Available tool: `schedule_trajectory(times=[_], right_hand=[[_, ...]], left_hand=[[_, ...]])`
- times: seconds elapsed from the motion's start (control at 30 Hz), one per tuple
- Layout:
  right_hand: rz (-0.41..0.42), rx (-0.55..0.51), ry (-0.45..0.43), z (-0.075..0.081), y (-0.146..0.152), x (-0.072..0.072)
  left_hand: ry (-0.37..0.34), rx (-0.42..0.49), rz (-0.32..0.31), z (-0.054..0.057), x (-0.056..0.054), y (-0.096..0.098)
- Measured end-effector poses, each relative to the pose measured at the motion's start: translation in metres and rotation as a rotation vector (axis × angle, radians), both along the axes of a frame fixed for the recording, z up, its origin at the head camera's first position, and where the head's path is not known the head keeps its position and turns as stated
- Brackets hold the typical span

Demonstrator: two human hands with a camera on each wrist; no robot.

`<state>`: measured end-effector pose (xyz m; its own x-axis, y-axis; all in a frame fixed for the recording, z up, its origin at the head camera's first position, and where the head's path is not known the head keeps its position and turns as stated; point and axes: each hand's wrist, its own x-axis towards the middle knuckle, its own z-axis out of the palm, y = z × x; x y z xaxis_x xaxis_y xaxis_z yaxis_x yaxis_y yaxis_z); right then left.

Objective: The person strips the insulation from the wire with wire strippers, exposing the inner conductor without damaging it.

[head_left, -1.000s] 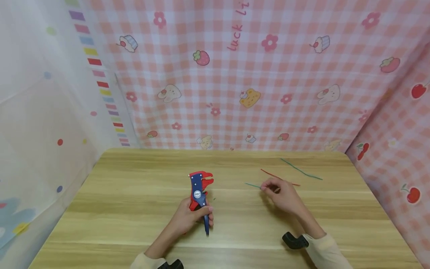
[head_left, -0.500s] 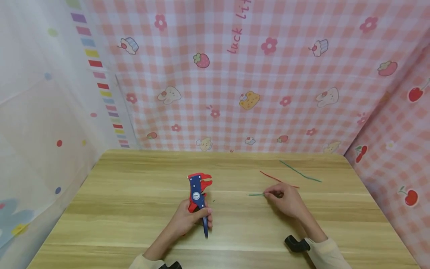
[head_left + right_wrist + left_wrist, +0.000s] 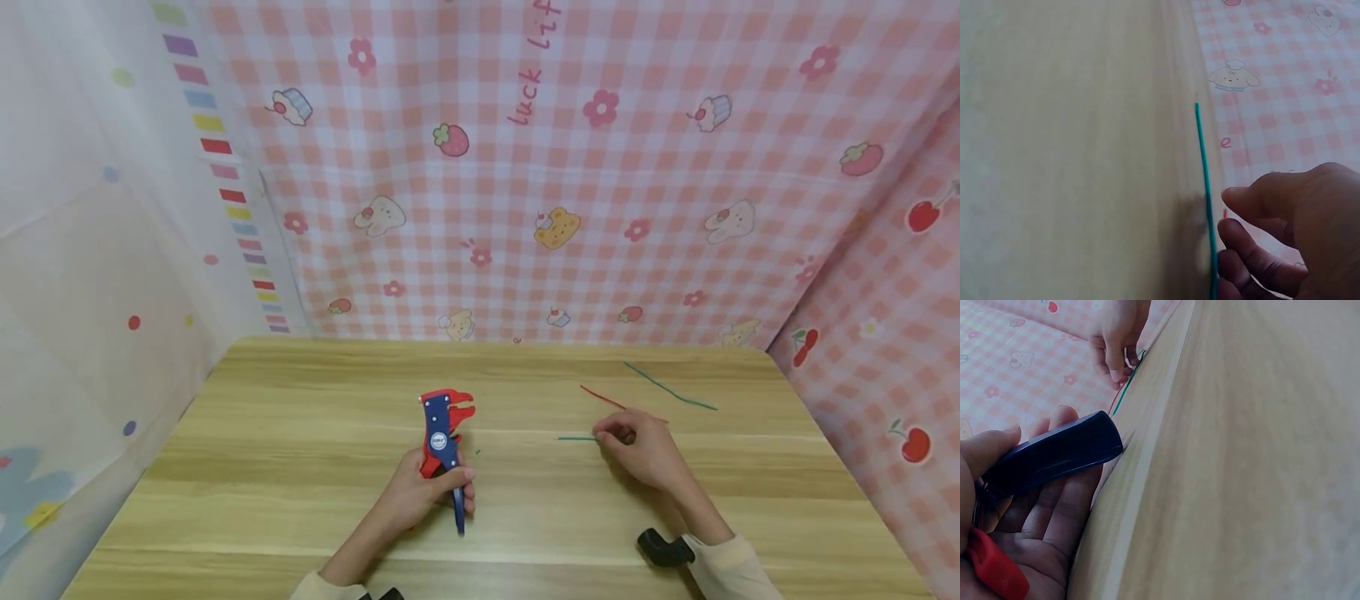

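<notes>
My left hand [image 3: 420,490] grips a blue and red wire stripper [image 3: 437,421], its red jaws pointing up and right. In the left wrist view its blue handle [image 3: 1060,453] lies between thumb and fingers, with a red handle [image 3: 999,569] below. At the right, my right hand [image 3: 645,454] hovers at a short green wire [image 3: 576,438] lying on the table. The right wrist view shows thumb and index finger apart, beside the wire [image 3: 1204,156] and not closed round it; whether lower fingers touch it, I cannot tell.
Behind the right hand lie a red wire [image 3: 603,396], partly hidden by the hand, and a longer green wire [image 3: 670,386]. A tiny green scrap [image 3: 477,452] is near the stripper. The wooden table [image 3: 300,417] ends at a checked cloth [image 3: 480,183].
The right hand has brought the green wire slightly towards the person and laid it level on the table, its fingers now parted. The left hand still holds the wire stripper in place.
</notes>
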<state>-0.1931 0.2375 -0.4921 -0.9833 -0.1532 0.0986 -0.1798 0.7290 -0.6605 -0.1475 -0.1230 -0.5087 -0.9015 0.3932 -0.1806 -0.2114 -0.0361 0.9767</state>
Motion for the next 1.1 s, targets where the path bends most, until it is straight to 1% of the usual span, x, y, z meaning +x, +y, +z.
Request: schedule_trajectory(times=[0.17, 0.33, 0.53, 0.73, 0.93, 1.1], right_hand=[[-0.026, -0.022, 0.013, 0.004, 0.002, -0.003], [-0.038, -0.041, 0.001, 0.011, 0.007, -0.006], [-0.037, -0.027, 0.026, 0.016, 0.013, -0.012], [-0.050, -0.010, 0.058, 0.016, 0.018, -0.021], [-0.092, -0.015, 0.028, 0.014, 0.022, -0.028], [-0.101, -0.007, 0.030, 0.011, 0.021, -0.035]], left_hand=[[-0.006, 0.001, -0.009, 0.001, 0.000, 0.000], [0.001, 0.002, -0.017, 0.002, 0.000, -0.001], [0.015, -0.002, -0.019, 0.001, -0.001, 0.001], [0.010, -0.005, -0.015, 0.000, -0.001, 0.001], [0.004, -0.016, -0.014, -0.002, -0.002, 0.000], [-0.003, -0.013, -0.010, -0.002, -0.003, 0.000]])
